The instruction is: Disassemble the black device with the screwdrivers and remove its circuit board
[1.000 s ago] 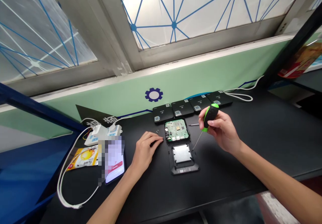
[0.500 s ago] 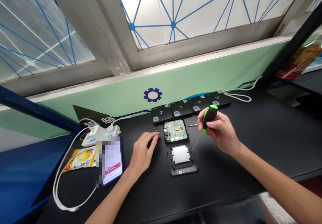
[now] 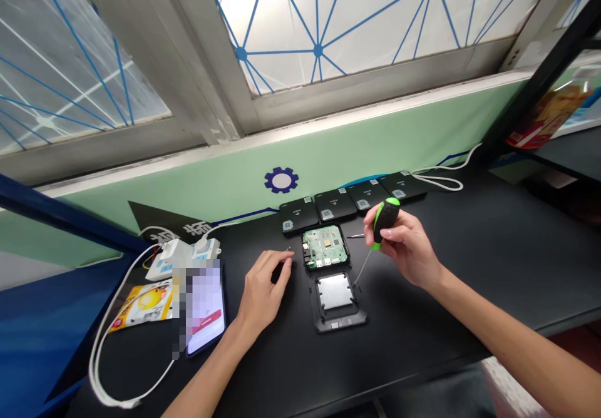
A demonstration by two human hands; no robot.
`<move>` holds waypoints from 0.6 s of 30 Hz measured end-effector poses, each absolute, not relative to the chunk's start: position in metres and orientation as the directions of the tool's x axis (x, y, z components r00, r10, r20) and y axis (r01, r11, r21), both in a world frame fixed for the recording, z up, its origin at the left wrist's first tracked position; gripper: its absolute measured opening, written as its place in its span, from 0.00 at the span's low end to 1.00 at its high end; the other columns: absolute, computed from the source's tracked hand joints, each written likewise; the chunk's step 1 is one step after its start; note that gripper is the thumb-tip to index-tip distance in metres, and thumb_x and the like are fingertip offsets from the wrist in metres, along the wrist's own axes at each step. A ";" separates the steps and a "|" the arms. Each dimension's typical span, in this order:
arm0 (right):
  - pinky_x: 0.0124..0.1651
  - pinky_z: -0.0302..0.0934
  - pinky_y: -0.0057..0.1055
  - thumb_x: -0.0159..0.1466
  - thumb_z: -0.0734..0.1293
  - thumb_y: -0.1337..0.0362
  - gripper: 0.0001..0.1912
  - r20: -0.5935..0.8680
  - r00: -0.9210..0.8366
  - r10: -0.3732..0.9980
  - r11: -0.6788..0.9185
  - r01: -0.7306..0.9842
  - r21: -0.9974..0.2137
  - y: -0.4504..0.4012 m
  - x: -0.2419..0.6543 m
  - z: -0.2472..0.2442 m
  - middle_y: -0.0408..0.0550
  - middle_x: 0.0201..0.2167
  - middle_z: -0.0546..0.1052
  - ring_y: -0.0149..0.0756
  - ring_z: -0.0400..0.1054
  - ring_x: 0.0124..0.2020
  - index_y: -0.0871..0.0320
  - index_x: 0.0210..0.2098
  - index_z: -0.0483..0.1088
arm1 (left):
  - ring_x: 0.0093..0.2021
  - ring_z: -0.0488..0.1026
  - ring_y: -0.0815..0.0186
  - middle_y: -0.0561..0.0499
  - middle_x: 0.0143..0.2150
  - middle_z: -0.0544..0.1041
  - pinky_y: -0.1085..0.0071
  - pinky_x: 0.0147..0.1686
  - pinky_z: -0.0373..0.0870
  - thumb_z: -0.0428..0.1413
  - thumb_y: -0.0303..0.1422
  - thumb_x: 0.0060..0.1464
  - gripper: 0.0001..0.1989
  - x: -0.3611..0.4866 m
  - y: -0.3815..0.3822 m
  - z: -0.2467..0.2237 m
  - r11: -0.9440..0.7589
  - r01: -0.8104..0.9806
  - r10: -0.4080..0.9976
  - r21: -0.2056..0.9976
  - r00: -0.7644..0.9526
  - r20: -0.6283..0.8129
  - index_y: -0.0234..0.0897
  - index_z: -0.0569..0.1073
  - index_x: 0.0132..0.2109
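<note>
At a black table (image 3: 493,268) under a big window (image 3: 319,24) w/ blue line pattern, there's a row of 4 black boxes (image 3: 352,204) along the back, and off to the left a power strip (image 3: 183,258), a snack packet (image 3: 143,302), a white cable (image 3: 107,368) and a phone (image 3: 206,336) w/ its screen blurred out. Mid-table, right below the row, sits a green circuit board (image 3: 325,247), roughly square so no real long axis, and just below that an open black case (image 3: 314,305) w/ a silver plate (image 3: 335,291) in it. The right hand (image 3: 406,246) pinches a green-and-black screwdriver (image 3: 385,219) between thumb and fingers, handle up, thin shaft slanting down-left, tip right by the case's edge, can't tell if touching. The left hand (image 3: 260,286) is the nearer one to the board, fingers loosely curled, tips just left of its edge. Can't tell if it's holding anything. Tiny specks (image 3: 290,248) by those fingers, prob screws.
</note>
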State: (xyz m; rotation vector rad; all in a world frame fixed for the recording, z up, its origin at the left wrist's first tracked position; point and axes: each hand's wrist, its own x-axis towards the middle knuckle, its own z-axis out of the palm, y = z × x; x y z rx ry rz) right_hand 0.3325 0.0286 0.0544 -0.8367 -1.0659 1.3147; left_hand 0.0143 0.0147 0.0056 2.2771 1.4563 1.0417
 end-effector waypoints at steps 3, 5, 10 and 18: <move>0.24 0.42 0.31 0.57 0.73 0.59 0.12 0.123 -0.065 0.990 0.094 -0.341 -0.935 0.029 0.332 0.055 0.47 0.26 0.79 0.32 0.54 0.23 0.56 0.40 0.80 | 0.49 0.83 0.55 0.46 0.49 0.85 0.61 0.50 0.80 0.57 0.34 0.78 0.09 0.018 0.011 0.008 -0.528 0.674 0.830 0.516 0.282 0.481 0.43 0.83 0.54; 0.24 0.42 0.31 0.58 0.73 0.60 0.11 0.132 -0.073 0.989 0.098 -0.352 -0.931 0.028 0.333 0.055 0.47 0.26 0.79 0.32 0.55 0.23 0.56 0.40 0.81 | 0.49 0.82 0.55 0.46 0.48 0.85 0.60 0.51 0.79 0.58 0.32 0.77 0.08 0.020 0.008 0.010 -0.581 0.656 0.792 0.482 0.320 0.520 0.43 0.82 0.54; 0.23 0.44 0.30 0.61 0.74 0.61 0.10 0.160 -0.109 0.981 0.107 -0.385 -0.917 0.023 0.333 0.052 0.47 0.28 0.81 0.31 0.57 0.22 0.56 0.42 0.81 | 0.46 0.81 0.56 0.46 0.47 0.84 0.58 0.49 0.77 0.60 0.28 0.74 0.09 0.024 0.003 0.015 -0.681 0.594 0.710 0.428 0.394 0.584 0.43 0.80 0.56; 0.21 0.46 0.27 0.70 0.76 0.50 0.16 0.171 -0.212 0.962 0.068 -0.423 -0.904 0.026 0.321 0.054 0.47 0.28 0.80 0.30 0.58 0.21 0.57 0.42 0.79 | 0.59 0.77 0.47 0.40 0.60 0.80 0.50 0.61 0.75 0.67 0.32 0.65 0.28 0.039 -0.016 0.007 -0.715 0.394 0.681 0.577 0.579 0.448 0.45 0.73 0.69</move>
